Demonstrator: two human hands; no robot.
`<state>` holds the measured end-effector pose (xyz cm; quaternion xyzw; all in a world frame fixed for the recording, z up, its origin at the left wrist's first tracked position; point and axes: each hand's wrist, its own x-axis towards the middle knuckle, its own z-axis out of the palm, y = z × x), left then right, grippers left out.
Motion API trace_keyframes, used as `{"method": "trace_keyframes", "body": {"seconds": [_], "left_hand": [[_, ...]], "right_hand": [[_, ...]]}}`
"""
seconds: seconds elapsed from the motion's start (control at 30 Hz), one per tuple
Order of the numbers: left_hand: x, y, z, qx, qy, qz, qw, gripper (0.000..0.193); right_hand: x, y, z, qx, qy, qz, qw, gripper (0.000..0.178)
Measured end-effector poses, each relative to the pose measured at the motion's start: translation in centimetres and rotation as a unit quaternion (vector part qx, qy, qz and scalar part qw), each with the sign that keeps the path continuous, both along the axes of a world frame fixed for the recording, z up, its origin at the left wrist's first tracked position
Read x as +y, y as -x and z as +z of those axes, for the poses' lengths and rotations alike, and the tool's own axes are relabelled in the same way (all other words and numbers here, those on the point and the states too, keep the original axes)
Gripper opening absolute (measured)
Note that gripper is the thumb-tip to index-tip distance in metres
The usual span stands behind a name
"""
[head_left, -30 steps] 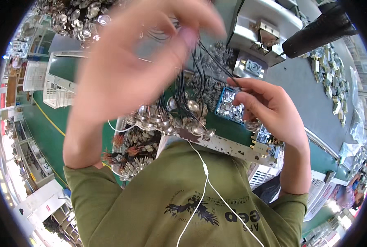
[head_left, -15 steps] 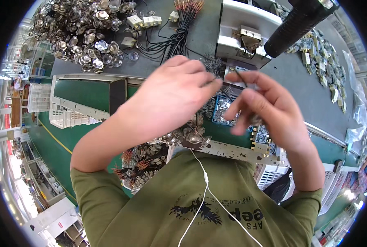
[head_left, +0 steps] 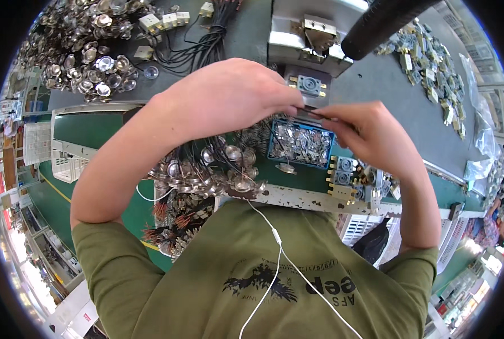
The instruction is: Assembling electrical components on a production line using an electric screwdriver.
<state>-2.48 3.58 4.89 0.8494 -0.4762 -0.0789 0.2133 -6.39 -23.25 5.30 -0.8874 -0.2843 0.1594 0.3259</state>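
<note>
Dark wire [head_left: 310,112]: held between the two hands, seen just past the far rim of the blue tray [head_left: 270,152].
Left hand [head_left: 263,93]: the wire's left end is pinched at the fingertips; the back of the hand is turned up.
Right hand [head_left: 370,131]: the wire is gripped between thumb and forefinger.
Blue tray: filled with small metal clips [head_left: 303,144].
Metal disc part [head_left: 286,168]: placed just beside the tray's near rim.
Switch block [head_left: 310,85]: set beneath the press [head_left: 319,34], terminals pointed sideways.
Black wire bundle [head_left: 209,51]: laid beyond the left forearm, near piled metal caps [head_left: 102,65].
</note>
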Motion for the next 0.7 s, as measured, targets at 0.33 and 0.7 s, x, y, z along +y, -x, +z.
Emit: {"method": "trace_keyframes", "body": {"seconds": [0.33, 0.7], "left_hand": [[-1.1, 1.0, -0.8, -0.126, 0.097, 0.080, 0.984, 0.017], [-0.1, -0.6, 1.0, -0.069, 0.094, 0.061, 0.991, 0.014]], "right_hand": [[-0.8, 2.7, -3.5, -0.011, -0.252, -0.177, 0.951, 0.045], [0.2, 0.3, -3.4, 0.319, -0.398, -0.129, 0.851, 0.049]]}}
